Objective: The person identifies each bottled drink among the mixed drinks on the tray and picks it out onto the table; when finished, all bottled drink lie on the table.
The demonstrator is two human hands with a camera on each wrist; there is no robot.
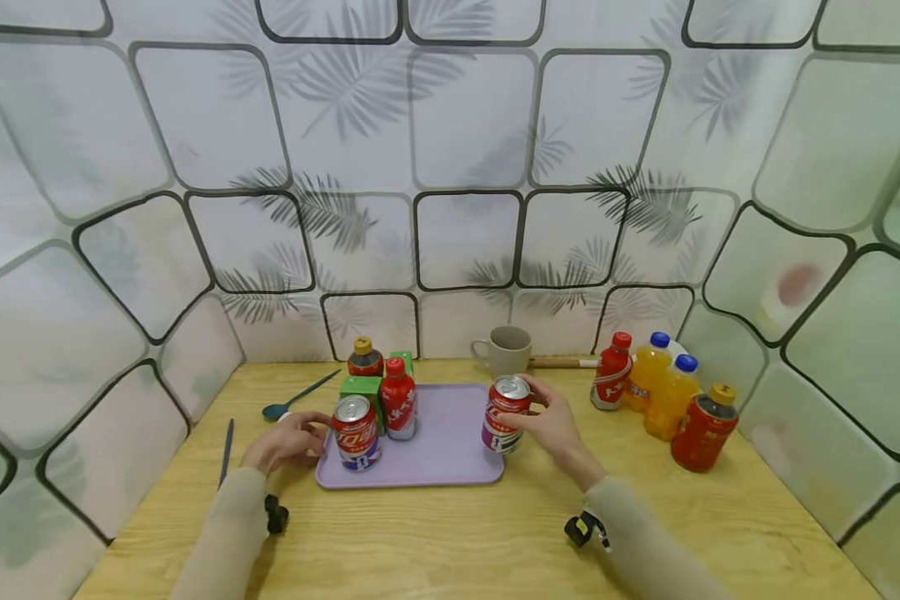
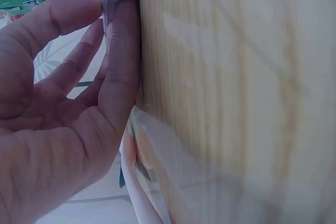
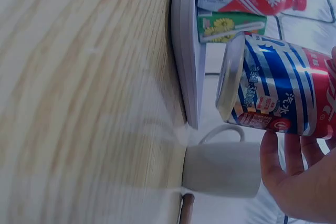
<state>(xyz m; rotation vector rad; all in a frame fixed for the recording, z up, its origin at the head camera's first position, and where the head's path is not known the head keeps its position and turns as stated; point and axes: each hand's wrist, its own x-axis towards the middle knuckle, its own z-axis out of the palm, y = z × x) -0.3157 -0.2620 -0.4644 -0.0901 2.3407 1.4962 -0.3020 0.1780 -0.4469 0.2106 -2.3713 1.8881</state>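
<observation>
Holds red can (image 1: 505,417) within curled fingers of right hand (image 1: 553,425), above right end of purple tray (image 1: 442,450); pinches tray's left edge with left hand (image 1: 288,440)

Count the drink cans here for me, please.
2. The standing can is on the tray, toward its left end; the raised can is in the right hand, at the tray's right end. No other shows.

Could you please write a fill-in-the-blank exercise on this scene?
The right hand holds a red, white and blue metal drink ____.
The left hand pinches the edge of the flat lilac plastic ____.
The two transparent bottles of orange drink have ____ caps.

Missing words: can; tray; blue.
</observation>
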